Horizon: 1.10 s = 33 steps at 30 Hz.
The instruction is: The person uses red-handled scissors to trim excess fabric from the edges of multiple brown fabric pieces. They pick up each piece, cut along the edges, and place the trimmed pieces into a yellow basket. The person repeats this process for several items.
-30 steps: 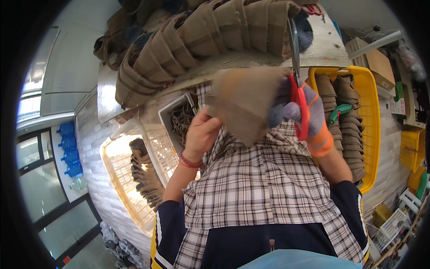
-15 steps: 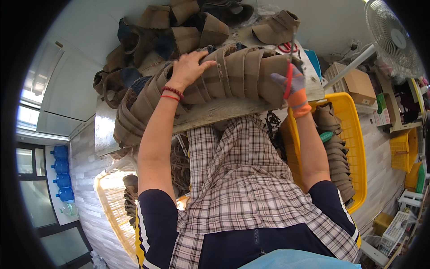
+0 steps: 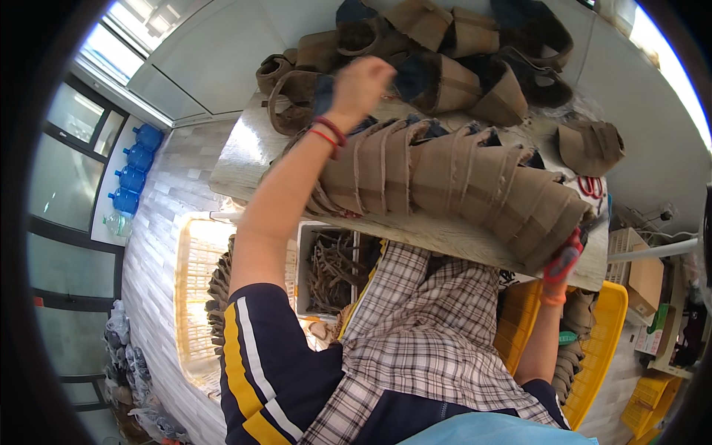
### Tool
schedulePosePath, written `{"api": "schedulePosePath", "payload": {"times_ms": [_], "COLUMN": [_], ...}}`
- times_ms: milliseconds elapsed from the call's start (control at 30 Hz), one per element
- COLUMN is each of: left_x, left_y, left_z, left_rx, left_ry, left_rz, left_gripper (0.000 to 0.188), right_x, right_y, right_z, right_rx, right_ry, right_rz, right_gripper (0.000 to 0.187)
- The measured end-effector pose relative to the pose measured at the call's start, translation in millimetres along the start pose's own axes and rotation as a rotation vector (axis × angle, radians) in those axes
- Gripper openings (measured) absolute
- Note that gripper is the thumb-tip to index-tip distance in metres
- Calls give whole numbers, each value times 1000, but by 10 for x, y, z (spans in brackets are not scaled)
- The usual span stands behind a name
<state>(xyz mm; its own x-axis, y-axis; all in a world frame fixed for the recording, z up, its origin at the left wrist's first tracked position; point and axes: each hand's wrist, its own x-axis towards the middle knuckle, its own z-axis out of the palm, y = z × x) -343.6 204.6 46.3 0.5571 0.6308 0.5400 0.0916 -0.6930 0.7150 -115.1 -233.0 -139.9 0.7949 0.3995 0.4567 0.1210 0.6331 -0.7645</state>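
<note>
A long row of nested brown, dark-lined pieces that look like shoe uppers lies along the near side of the table. My left hand is raised over the row's left part, close to a pile of similar uppers. Motion blurs its fingers, and I see nothing certain in it. My right hand, in a glove with an orange cuff, is at the row's right end. Its fingers are closed round the red handle of scissors; the blades are hidden against the uppers.
A second pair of red-handled scissors lies on the table by a lone upper. Below stand a yellow basket holding stacked uppers, a pale basket and a grey bin of brown strips.
My left hand has left the row and risen toward the pile behind it. My right hand has come down with the scissors to the row's right end. The view has swung left.
</note>
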Motion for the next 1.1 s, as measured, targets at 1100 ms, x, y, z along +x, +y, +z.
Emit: {"api": "schedulePosePath", "payload": {"times_ms": [1100], "left_x": [-1657], "left_y": [1364], "left_z": [-844], "left_rx": [123], "left_ry": [443], "left_rz": [41], "left_gripper": [62], "right_x": [-277], "right_y": [-1570], "right_z": [3055], "right_rx": [-1444], "right_ry": [-533], "right_rz": [-489], "right_gripper": [31]}}
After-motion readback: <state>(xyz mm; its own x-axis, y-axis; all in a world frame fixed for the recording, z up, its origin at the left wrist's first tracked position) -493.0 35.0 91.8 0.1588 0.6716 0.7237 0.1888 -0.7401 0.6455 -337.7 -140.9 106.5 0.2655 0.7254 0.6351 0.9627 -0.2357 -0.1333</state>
